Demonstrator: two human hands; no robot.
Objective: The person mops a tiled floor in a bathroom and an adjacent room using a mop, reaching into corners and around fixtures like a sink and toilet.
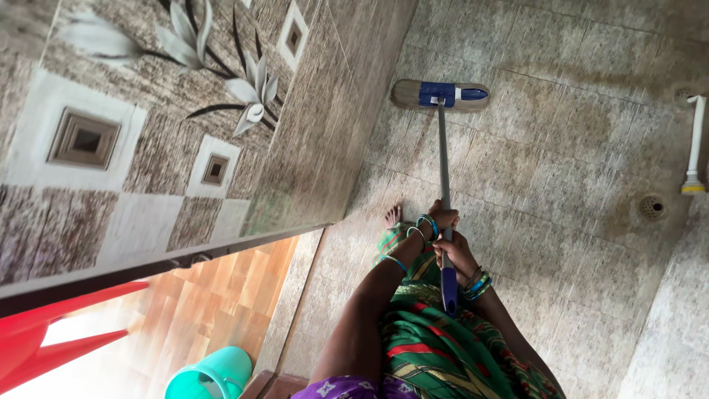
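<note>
A flat mop (441, 94) is held out over a stained tile floor (576, 148). Its grey handle (444, 155) runs straight from the hands toward twelve o'clock, ending at the blue-clamped pad. The left hand (443, 218) is clenched around the handle higher up, nearer the pad; the right hand (456, 251) is wrapped around it just below (bangles on both wrists). A patterned wall (185, 118) stands at nine o'clock.
</note>
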